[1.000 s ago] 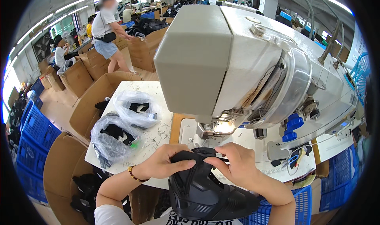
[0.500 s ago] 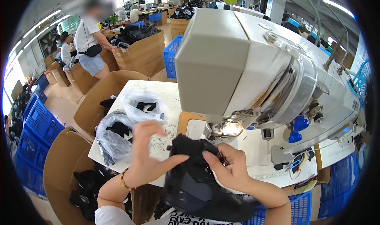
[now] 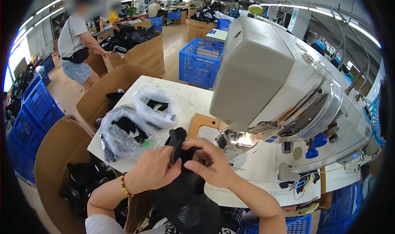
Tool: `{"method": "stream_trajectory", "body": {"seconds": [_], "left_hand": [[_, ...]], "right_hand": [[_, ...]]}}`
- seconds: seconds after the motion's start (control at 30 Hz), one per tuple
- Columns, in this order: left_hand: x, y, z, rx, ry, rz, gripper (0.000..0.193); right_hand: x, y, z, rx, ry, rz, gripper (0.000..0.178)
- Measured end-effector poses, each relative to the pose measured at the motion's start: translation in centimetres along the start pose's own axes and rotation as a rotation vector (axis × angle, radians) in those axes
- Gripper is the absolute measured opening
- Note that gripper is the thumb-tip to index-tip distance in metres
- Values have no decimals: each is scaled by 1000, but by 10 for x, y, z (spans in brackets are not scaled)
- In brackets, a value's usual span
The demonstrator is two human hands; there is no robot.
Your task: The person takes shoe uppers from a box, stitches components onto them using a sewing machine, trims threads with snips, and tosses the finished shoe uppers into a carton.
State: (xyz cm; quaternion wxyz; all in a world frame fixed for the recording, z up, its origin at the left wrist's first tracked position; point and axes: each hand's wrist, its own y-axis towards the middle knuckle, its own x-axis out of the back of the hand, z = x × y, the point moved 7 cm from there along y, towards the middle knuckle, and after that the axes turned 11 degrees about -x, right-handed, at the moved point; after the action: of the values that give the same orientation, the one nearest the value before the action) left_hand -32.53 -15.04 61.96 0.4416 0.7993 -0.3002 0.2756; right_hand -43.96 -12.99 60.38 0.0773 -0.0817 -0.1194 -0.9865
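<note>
A black shoe upper (image 3: 187, 211) hangs at the near edge of the sewing table, its narrow end raised between my hands. My left hand (image 3: 152, 170) is closed on the left edge of that end, thumb pressed against the black material. On the other side, my right hand (image 3: 212, 162) curls its fingers and thumb around the edge of the opening; some fingertips are hidden in the folds. Just beyond stands the grey-white sewing machine (image 3: 255, 69), its lit needle area (image 3: 242, 139) right of the upper. Two clear plastic bags (image 3: 154, 106) of black and white pieces lie to the left.
Cardboard bins (image 3: 53, 151) with black pieces stand along the table's left side. Blue crates (image 3: 201, 61) sit behind the table, at far left and below right. A person (image 3: 76, 40) stands by a large carton at the back left. Small tools (image 3: 302, 182) lie on the table's right.
The shoe upper has turned and shifted left, its narrow end now raised. My left hand, spread before, has closed on its edge. My right hand has moved left; the whole view has shifted.
</note>
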Motion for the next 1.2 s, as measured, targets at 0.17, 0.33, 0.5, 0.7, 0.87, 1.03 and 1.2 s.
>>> {"method": "stream_trajectory", "body": {"seconds": [0.17, 0.33, 0.5, 0.7, 0.87, 1.03, 1.2], "left_hand": [[2, -7, 16, 193, -233, -98, 13], [-6, -16, 28, 293, -380, -112, 20], [-18, -36, 48, 399, -757, -106, 21], [-21, -36, 47, 383, -951, -8, 20], [-34, -44, 57, 445, -1120, -13, 21], [-44, -53, 68, 486, -1240, 14, 33], [-43, -49, 63, 459, -1414, -52, 34]], "right_hand": [[-7, 15, -19, 50, 164, -149, 23], [-10, 22, -1, 74, -239, -209, 12], [-5, 9, 7, -18, -344, -233, 25], [-8, -3, 8, 165, -750, -212, 35], [-6, 4, 18, 336, -567, -251, 28], [-10, 7, 19, 369, -516, -158, 25], [2, 4, 13, 375, -486, -214, 24]]}}
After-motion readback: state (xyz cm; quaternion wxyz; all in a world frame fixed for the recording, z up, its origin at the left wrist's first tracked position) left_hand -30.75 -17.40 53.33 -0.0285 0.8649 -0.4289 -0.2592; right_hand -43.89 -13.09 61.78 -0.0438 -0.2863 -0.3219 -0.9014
